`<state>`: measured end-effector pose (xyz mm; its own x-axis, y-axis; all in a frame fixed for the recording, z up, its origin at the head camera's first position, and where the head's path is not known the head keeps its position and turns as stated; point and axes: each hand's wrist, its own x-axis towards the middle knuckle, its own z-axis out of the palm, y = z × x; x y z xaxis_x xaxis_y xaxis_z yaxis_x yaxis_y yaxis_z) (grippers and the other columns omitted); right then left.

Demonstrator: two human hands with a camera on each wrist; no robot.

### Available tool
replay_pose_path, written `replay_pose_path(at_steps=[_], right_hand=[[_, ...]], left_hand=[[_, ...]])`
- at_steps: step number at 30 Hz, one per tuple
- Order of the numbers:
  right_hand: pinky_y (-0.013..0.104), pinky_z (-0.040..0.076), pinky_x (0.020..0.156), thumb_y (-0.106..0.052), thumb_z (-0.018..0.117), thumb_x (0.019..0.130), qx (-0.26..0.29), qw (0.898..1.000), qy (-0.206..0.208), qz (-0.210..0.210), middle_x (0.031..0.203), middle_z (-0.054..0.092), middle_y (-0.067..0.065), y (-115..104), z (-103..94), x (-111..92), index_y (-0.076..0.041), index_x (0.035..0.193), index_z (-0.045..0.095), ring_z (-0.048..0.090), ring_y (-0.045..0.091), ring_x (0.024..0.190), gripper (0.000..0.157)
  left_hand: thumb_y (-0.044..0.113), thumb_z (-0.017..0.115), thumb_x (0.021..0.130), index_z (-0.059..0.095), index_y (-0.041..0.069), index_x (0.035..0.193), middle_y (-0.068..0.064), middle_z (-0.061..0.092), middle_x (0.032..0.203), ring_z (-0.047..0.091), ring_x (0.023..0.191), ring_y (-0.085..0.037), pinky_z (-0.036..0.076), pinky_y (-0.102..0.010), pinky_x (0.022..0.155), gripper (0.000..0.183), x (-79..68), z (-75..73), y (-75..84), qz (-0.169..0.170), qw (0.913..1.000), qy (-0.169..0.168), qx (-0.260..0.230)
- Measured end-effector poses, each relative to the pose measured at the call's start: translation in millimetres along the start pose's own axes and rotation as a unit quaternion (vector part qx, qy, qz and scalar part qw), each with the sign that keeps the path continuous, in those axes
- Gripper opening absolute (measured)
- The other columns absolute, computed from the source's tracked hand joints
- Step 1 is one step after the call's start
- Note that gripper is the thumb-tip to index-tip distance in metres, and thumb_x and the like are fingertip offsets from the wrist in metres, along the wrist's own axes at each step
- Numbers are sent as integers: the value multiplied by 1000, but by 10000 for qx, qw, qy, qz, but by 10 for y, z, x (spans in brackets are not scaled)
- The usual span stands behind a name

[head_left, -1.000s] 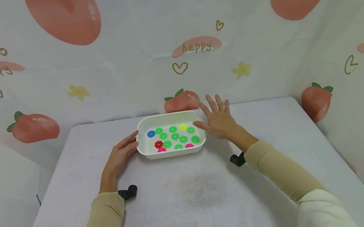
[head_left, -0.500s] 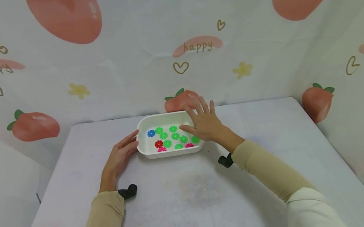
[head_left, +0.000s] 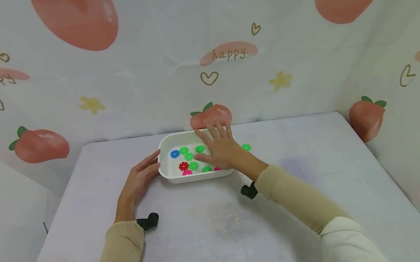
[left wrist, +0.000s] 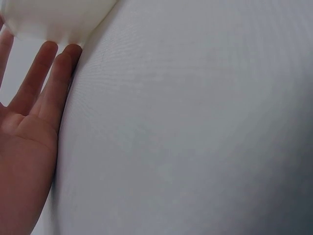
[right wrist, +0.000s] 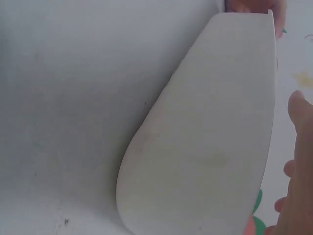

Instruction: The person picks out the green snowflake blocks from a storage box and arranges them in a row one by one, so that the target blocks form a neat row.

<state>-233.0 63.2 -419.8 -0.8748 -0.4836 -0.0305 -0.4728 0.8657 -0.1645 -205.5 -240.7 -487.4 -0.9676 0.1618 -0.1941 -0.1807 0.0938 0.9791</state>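
Note:
A white rectangular tray (head_left: 202, 177) with rounded corners sits near the far edge of the table. Small flower-shaped plastic discs lie in it: several green discs (head_left: 189, 156), a blue disc (head_left: 174, 154), a red disc (head_left: 183, 166) and pink ones. My left hand (head_left: 137, 183) touches the tray's left end with straight fingertips; the left wrist view shows these at the tray's wall (left wrist: 58, 19). Over the right half of the tray, my right hand (head_left: 222, 149) is spread, palm down, holding nothing visible. It hides the discs beneath it. Another green disc (head_left: 246, 147) shows just right of this hand, outside the tray.
The tray stands on a white-covered table (head_left: 193, 240) with faint stains. Behind it hangs a white cloth (head_left: 163, 88) printed with peaches, hearts and flowers. A black wrist-camera mount (head_left: 148, 221) shows at the left cuff, another mount (head_left: 249, 191) at the right.
My right hand has moved left from the tray's right end to over its right half, covering the yellow disc and several green ones. A green disc outside has come into view. My left hand stays put.

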Motion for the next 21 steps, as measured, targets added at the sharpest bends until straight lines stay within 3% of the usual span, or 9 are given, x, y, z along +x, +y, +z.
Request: replay_pose_path(at_steps=[7,13,21], right_hand=[[63,13,128,-65,50,98,193,9991,-81,-377,171,8,12,-99,-10,57,-25,165,14,6,41,159,86],[57,34,122,-61,60,95,941,9943,-329,-374,171,7,10,-137,60,150,-27,164,14,14,38,157,90],[52,47,113,-52,70,93,1643,9847,-519,-274,159,33,8,-130,163,231,-31,160,28,31,32,145,82]], left_hand=[[33,62,102,44,20,156,-13,42,162,60,120,2,50,-9,97,58,-13,1,20,-14,10000,9,25],[35,62,102,43,22,156,-12,41,163,59,120,3,50,-9,98,59,-38,-12,33,-36,10000,13,48],[32,62,103,44,21,156,-12,41,162,59,122,1,50,-11,100,57,-27,-10,31,-32,10000,-8,-23]])
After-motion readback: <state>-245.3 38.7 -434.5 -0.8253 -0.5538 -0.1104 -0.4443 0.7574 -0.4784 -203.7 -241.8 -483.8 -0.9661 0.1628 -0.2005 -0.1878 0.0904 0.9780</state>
